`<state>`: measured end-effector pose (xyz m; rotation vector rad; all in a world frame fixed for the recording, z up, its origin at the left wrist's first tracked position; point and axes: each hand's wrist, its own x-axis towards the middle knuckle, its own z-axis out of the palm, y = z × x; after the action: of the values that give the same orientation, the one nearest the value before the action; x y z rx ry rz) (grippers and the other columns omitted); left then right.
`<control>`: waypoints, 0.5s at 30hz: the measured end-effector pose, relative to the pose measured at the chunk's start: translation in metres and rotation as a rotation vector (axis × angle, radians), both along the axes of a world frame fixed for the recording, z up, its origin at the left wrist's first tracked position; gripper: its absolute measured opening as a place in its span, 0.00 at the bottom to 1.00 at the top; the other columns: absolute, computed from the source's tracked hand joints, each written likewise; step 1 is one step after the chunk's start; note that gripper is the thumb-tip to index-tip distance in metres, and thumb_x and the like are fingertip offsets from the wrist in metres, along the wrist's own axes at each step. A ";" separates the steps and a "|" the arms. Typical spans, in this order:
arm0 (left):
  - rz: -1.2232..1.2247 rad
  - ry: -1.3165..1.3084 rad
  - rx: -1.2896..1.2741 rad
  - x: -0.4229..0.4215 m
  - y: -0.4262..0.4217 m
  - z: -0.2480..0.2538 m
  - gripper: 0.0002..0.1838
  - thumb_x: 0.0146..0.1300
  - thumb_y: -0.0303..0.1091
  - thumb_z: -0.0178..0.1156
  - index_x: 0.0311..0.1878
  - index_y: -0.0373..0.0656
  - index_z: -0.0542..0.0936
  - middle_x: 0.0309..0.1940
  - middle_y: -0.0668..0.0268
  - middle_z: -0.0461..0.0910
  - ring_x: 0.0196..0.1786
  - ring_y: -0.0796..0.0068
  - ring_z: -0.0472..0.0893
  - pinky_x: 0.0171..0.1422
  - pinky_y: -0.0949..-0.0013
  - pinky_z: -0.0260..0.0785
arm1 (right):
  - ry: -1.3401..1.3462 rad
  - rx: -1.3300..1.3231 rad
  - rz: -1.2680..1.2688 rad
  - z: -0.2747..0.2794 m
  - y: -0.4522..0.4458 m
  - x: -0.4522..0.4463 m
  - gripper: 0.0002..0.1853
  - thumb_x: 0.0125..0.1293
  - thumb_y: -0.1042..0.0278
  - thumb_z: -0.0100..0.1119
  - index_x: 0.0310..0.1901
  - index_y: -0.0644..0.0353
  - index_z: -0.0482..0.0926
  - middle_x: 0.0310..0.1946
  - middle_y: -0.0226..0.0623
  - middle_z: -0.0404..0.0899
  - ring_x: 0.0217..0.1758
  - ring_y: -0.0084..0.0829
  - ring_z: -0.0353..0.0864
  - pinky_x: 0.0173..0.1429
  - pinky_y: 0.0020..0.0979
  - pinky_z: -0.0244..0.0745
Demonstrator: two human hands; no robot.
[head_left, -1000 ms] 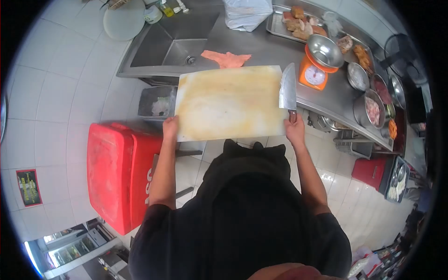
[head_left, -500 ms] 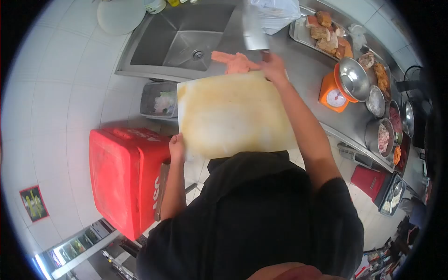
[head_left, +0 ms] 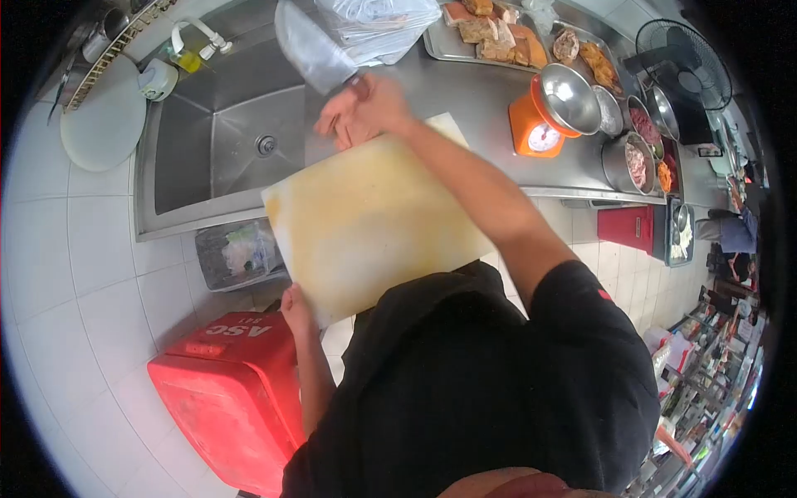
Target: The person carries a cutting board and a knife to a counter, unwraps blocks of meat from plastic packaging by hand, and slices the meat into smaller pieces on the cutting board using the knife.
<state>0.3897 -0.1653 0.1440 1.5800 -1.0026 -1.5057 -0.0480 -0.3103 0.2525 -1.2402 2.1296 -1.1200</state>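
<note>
My right hand grips the handle of a broad-bladed knife. The blade points up and left, over the right side of the sink. A large white, yellow-stained cutting board tilts between the counter edge and my body. My left hand is closed on the board's lower left edge. Beside the right fingers, just above the board, is a pinkish patch; whether the pink cloth is in it, I cannot tell.
The steel sink lies left of the board. An orange scale with a steel bowl stands on the right, near a tray of meat. Below left are a grey bin and a red box. A plastic bag sits behind.
The view has swung right. My right hand with the knife has moved left across the board's far edge. The pink cloth, plain before, is now mostly or wholly hidden. My left hand stays on the board.
</note>
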 end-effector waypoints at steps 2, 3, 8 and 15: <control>-0.035 0.000 -0.012 -0.007 -0.020 -0.014 0.14 0.79 0.35 0.52 0.34 0.45 0.76 0.29 0.77 0.74 0.32 0.86 0.69 0.37 0.76 0.62 | 0.158 -0.145 -0.047 0.035 0.022 -0.039 0.17 0.54 0.67 0.67 0.45 0.65 0.82 0.39 0.45 0.87 0.42 0.38 0.87 0.48 0.38 0.81; -0.052 0.006 -0.021 -0.015 -0.032 -0.020 0.14 0.79 0.35 0.52 0.34 0.44 0.76 0.29 0.77 0.74 0.33 0.86 0.69 0.37 0.76 0.62 | 0.221 -0.180 -0.110 0.073 0.044 -0.053 0.17 0.54 0.67 0.67 0.45 0.65 0.83 0.39 0.45 0.87 0.42 0.35 0.87 0.48 0.37 0.81; -0.204 -0.045 -0.092 -0.051 -0.097 -0.033 0.11 0.79 0.34 0.52 0.39 0.43 0.78 0.31 0.76 0.75 0.34 0.84 0.70 0.39 0.75 0.64 | 0.016 -0.270 -0.557 0.204 0.184 -0.148 0.06 0.57 0.70 0.67 0.33 0.61 0.81 0.27 0.26 0.76 0.29 0.21 0.72 0.32 0.27 0.67; -0.217 0.130 -0.056 -0.108 -0.160 -0.036 0.08 0.73 0.26 0.59 0.52 0.39 0.77 0.41 0.68 0.83 0.42 0.79 0.80 0.44 0.75 0.72 | -0.044 -0.488 -0.710 0.236 0.373 -0.268 0.08 0.58 0.75 0.69 0.39 0.60 0.80 0.33 0.31 0.81 0.32 0.23 0.80 0.35 0.25 0.74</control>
<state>0.2818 -0.3251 0.1075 1.3504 -1.1601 -1.6871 -0.3162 0.0625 0.4884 -0.5910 2.4117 -2.0289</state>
